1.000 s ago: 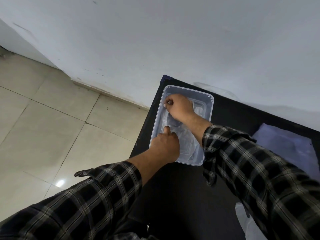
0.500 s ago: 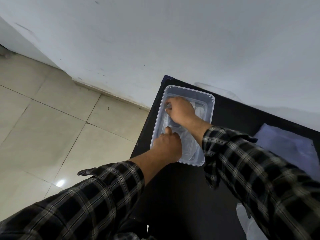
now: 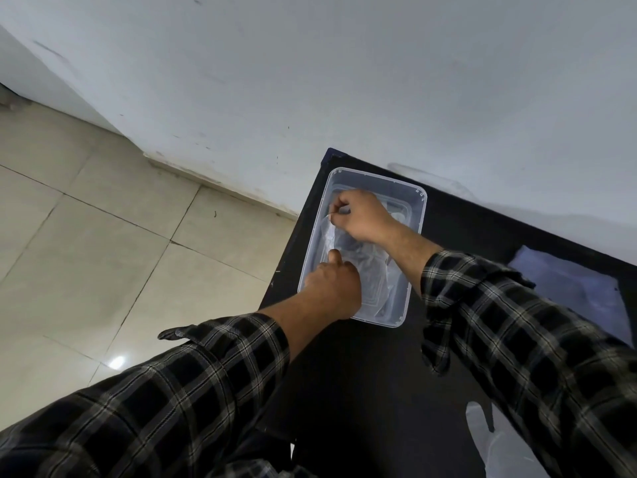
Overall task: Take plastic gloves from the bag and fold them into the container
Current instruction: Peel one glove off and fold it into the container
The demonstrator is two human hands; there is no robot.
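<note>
Grey wall (image 3: 344,81); beige tiled floor (image 3: 86,236); black table (image 3: 362,391).

The container (image 3: 415,232) is clear plastic, smooth and faintly glossy along its rim, with small moulded notches at the corners. Inside it lies thin, filmy plastic, the gloves (image 3: 372,270), crinkled and translucent, catching pale highlights. The table (image 3: 365,367) beneath has a black, matt top with no visible grain; whether it is painted wood or laminate is hard to say. At 3 o'clock from the container sits a bag (image 3: 572,291) of soft, slightly hazy bluish plastic. Both sleeves (image 3: 537,339) are woven cloth, a dark checked flannel-like fabric, matt. At 9 o'clock the floor (image 3: 86,236) is glazed beige tile, glossy enough to reflect a lamp. The wall (image 3: 344,81) is matt white paint, scuffed.
</note>
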